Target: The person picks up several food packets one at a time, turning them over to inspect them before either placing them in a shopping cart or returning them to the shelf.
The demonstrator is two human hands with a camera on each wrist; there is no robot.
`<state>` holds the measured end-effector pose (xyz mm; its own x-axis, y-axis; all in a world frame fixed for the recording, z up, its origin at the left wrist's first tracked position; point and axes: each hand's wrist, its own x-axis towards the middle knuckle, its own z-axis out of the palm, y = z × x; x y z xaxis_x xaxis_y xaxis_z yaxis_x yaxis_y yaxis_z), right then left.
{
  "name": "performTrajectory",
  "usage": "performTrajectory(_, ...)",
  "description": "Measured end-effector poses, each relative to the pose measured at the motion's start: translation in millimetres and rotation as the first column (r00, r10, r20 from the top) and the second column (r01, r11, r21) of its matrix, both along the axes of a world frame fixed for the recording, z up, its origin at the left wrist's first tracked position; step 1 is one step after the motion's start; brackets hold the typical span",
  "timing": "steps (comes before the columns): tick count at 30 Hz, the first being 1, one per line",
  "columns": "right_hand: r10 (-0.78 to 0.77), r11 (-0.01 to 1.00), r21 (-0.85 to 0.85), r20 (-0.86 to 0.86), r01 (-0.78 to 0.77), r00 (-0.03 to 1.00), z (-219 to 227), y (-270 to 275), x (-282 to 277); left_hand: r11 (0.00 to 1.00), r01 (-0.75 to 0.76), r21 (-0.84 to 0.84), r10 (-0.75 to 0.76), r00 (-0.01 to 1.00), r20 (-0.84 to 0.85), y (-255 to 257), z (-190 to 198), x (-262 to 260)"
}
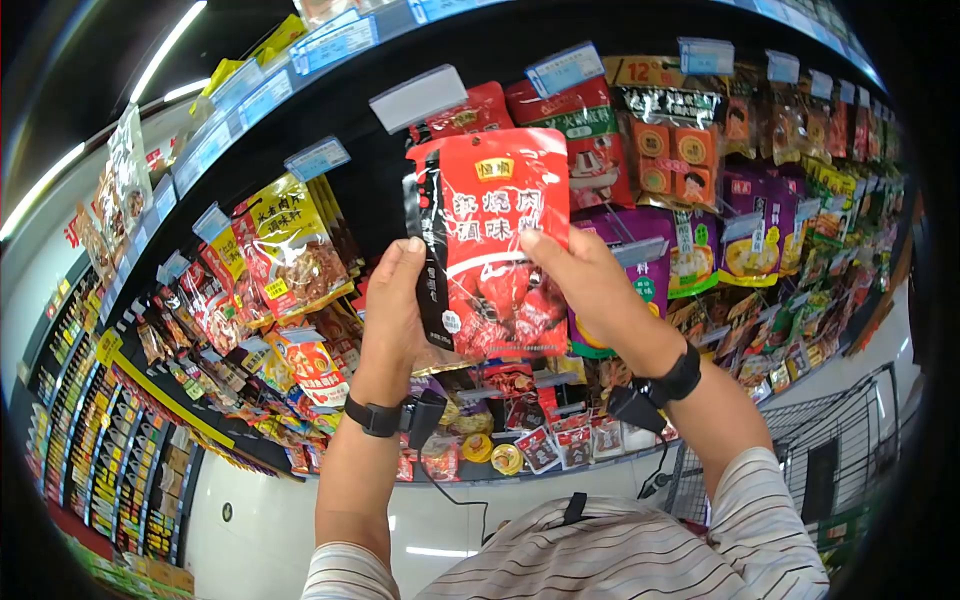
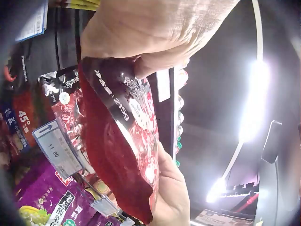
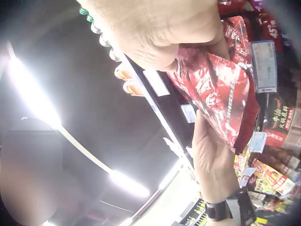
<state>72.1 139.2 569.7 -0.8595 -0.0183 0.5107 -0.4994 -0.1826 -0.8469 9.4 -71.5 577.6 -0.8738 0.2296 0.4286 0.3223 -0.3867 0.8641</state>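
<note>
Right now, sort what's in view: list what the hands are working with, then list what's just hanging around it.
In hand:
- red sauce packet, held up in front of the shelves
- left hand, gripping its left edge
- right hand, gripping its right edge

Just there:
- yellow packets hanging to the left
- purple packets to the right
- price tags
- shopping cart

Black store shelves [image 1: 370, 190] carry hanging packets: yellow sauce pouches [image 1: 290, 235] at the left, purple pouches [image 1: 745, 225] at the right, and a dark packet with orange discs [image 1: 670, 145] near the top. Pale price tags [image 1: 565, 68] line the rails. A wire shopping cart [image 1: 840, 440] stands lower right.
</note>
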Motion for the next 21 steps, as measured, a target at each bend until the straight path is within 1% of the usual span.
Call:
performTrajectory(1,-0.007,0.999,-0.048,-0.002,0.007,1.0,0.4,2.0,-4.7,0.999,0.048,-0.014,-0.049,0.998,-0.026,-0.2,3.5,-0.3)
performTrajectory(2,-0.01,0.998,-0.055,0.063,0.013,0.998,1.4,5.5,-6.0,0.999,0.039,-0.022,-0.039,0.999,0.013,3.5,7.2,5.5)
performTrajectory(3,0.01,0.995,-0.098,0.051,-0.005,0.999,3.1,5.9,-7.0,0.999,0.029,-0.029,-0.027,0.998,0.049,9.4,15.4,15.0)
performTrajectory(5,0.054,0.983,-0.179,0.02,-0.049,0.998,7.3,3.5,-10.3,0.996,0.024,-0.084,-0.023,1.0,0.017,10.2,15.0,12.0)
performTrajectory(7,0.047,0.989,-0.145,0.045,-0.04,0.998,4.6,7.0,-17.9,0.992,0.003,-0.127,-0.005,1.0,-0.017,14.3,18.5,11.5)
performTrajectory(8,0.036,0.992,-0.119,0.047,-0.03,0.998,3.3,8.9,-21.7,0.987,-0.029,-0.159,0.02,0.998,-0.061,14.6,19.2,6.1)
performTrajectory(9,0.026,0.995,-0.093,0.05,-0.021,0.998,1.6,10.4,-26.1,0.96,-0.123,-0.252,0.095,0.988,-0.121,8.9,22.2,-4.0)
performTrajectory(10,0.058,0.991,-0.124,0.026,-0.054,0.998,-1.0,11.0,-32.7,0.916,-0.22,-0.336,0.163,0.968,-0.19,2.0,30.5,-12.8)
performTrajectory(12,0.065,0.982,-0.181,0.034,-0.058,0.997,1.2,10.7,-31.9,0.801,-0.448,-0.397,0.273,0.864,-0.423,3.2,46.3,-11.6)
performTrajectory(13,0.07,0.977,-0.205,0.036,-0.061,0.997,3.4,11.0,-32.2,0.797,-0.504,-0.333,0.307,0.812,-0.496,7.2,55.8,-10.5)
performTrajectory(14,0.132,0.984,-0.131,0.065,-0.122,0.989,3.1,19.8,-34.7,0.787,-0.531,-0.313,0.296,0.771,-0.564,8.3,63.8,-12.3)
performTrajectory(15,0.137,0.979,-0.157,0.053,-0.128,0.989,4.0,20.4,-33.5,0.779,-0.556,-0.29,0.284,0.725,-0.627,7.6,70.7,-15.7)
performTrajectory(17,0.148,0.968,-0.208,0.028,-0.139,0.989,7.2,20.8,-30.2,0.747,-0.604,-0.277,0.309,0.685,-0.66,5.9,80.5,-25.1)
performTrajectory(18,0.147,0.968,-0.208,0.032,-0.138,0.989,7.3,21.5,-30.4,0.731,-0.627,-0.268,0.321,0.663,-0.677,5.8,84.5,-28.5)
performTrajectory(20,0.143,0.97,-0.205,0.038,-0.133,0.989,7.5,24.5,-30.4,0.868,-0.447,-0.219,0.274,0.796,-0.54,7.4,92.0,-29.3)
performTrajectory(21,0.139,0.971,-0.204,0.042,-0.128,0.989,7.7,25.7,-30.3,0.92,-0.349,-0.179,0.232,0.853,-0.468,8.5,95.5,-28.6)
